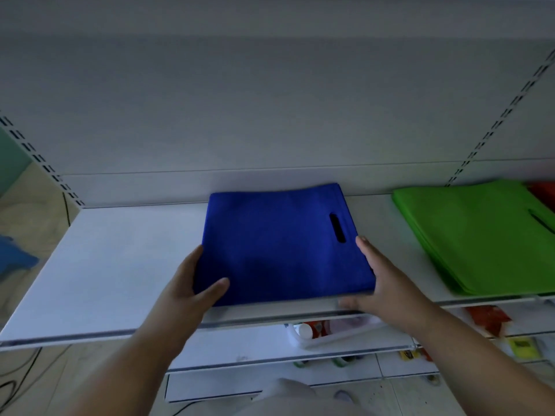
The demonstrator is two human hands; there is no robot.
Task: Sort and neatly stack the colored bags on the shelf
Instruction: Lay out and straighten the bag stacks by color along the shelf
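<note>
Head view: blue bags (279, 244) between both hands; left hand (192, 283) grips, right hand (381, 277) presses flat

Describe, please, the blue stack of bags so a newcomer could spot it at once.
Look at the white shelf at chest height. Near its middle lies the blue stack of bags, flat, with the left hand and right hand at its sides. Unlike the green stack to its right, it is deep blue.

Head camera looks forward and down, close over the white shelf (105, 265).
</note>
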